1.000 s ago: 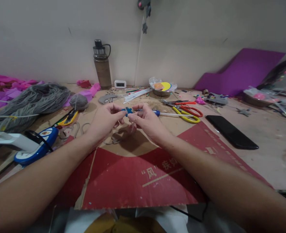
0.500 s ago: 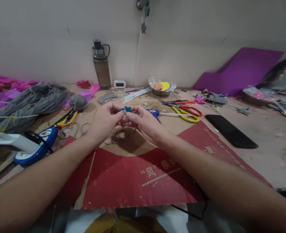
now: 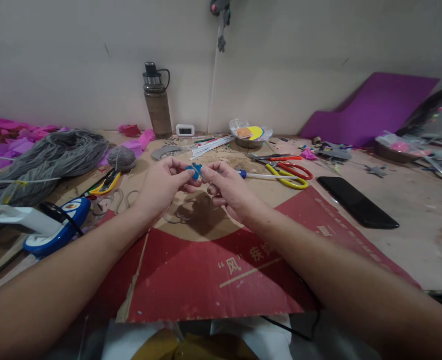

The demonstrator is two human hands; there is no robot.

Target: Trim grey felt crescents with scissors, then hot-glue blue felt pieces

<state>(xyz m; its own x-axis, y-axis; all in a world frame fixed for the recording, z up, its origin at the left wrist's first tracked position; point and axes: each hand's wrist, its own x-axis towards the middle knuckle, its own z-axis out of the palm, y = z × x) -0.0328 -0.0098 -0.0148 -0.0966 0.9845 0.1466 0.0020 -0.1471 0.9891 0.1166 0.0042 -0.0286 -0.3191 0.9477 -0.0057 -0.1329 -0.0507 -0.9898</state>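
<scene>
A small blue star-shaped piece is held up over the cardboard. Its left side is pinched between the thumb and fingers of my left hand. Close by on the right, my right hand has thumb and forefinger pressed together on what looks like thin grey yarn at the piece's edge; the fingers partly hide it. Loose loops of grey yarn lie on the cardboard below. Behind my right hand a blue glue gun shows in part, a white glue stick reaching right from it.
Red-printed cardboard covers the table's front. Yellow-handled scissors, red-handled scissors and a phone lie right. Left are a grey yarn skein, yarn ball, cutter and blue-white device. A bottle stands behind.
My right hand has shifted slightly right, away from my left. More of the blue piece shows between them, and it has turned a little.
</scene>
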